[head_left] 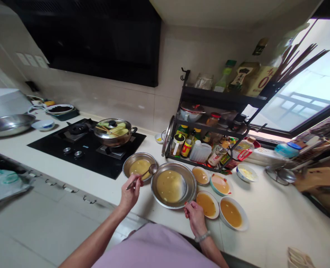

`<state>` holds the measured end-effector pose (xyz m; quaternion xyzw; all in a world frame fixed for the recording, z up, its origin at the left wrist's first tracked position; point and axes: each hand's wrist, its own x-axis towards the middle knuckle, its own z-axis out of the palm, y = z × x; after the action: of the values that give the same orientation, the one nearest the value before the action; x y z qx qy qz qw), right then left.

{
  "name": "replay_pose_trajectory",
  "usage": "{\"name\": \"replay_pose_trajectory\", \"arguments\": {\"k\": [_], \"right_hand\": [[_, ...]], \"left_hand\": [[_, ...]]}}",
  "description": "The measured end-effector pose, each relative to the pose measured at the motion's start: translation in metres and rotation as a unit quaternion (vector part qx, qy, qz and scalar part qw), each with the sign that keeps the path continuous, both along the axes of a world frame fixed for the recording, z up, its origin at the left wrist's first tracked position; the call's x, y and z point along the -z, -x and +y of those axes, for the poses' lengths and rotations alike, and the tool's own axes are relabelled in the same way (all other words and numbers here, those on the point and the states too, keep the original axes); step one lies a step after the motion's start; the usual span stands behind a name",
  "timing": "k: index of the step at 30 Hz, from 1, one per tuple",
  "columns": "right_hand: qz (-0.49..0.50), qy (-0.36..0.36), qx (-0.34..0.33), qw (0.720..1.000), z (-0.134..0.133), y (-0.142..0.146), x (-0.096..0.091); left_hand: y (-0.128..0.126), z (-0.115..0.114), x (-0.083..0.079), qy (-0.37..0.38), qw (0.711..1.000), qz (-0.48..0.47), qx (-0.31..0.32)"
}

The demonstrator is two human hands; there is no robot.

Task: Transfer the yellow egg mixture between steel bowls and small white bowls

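Note:
My left hand (130, 194) grips the handle of a metal spoon (153, 169). The spoon's bowl hangs over the touching rims of two metal basins. The smaller basin (126, 162) stands on the left and the larger basin (192, 175) on the right, both holding thin yellowish liquid. At the larger basin's front right edge is my right hand (196, 219), with its fingers curled together. Whether these fingers pinch the rim or something small is hidden. Right beside that hand sits a white bowl (216, 208) of orange-brown liquid.
More bowls of similar liquid stand to the right, including a large white bowl (245, 219). A lidded pan (113, 139) sits on the black cooktop (95, 160). Behind the basins rises a black spice rack (223, 128) full of bottles. A bowl (247, 173) holds pale yellow pieces.

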<state>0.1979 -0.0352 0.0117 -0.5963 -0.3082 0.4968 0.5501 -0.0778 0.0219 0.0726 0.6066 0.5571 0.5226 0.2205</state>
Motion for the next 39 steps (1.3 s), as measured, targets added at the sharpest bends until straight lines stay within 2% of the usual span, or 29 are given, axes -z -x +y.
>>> {"name": "replay_pose_trajectory", "arguments": {"k": [4,7,10,14,18,31,36,39], "right_hand": [[-0.003,0.0,-0.001,1.0,0.001,0.001,0.0],[-0.007,-0.005,-0.002,1.0,0.001,0.001,-0.001],[-0.006,-0.004,-0.003,1.0,0.0,0.002,-0.001],[-0.003,-0.002,0.002,1.0,-0.001,0.002,0.001],[0.001,-0.003,0.002,1.0,-0.002,0.002,0.003],[0.002,0.003,0.001,1.0,-0.001,0.001,0.003],[0.005,0.003,0.002,1.0,-0.001,0.001,0.002],[0.005,0.001,0.004,1.0,-0.001,0.002,0.003]], "left_hand": [[-0.022,-0.003,0.016,0.009,0.997,0.016,0.081],[-0.03,-0.002,0.025,0.016,0.994,0.022,0.105],[-0.032,0.003,0.028,0.068,0.994,-0.025,0.078],[-0.028,0.012,0.03,0.145,0.977,-0.157,0.014],[-0.021,0.016,0.032,0.156,0.961,-0.228,-0.018],[-0.012,0.015,0.011,0.156,0.941,-0.296,-0.045],[-0.001,0.018,-0.001,0.151,0.925,-0.343,-0.065],[0.009,0.021,-0.009,0.137,0.925,-0.343,-0.087]]}}
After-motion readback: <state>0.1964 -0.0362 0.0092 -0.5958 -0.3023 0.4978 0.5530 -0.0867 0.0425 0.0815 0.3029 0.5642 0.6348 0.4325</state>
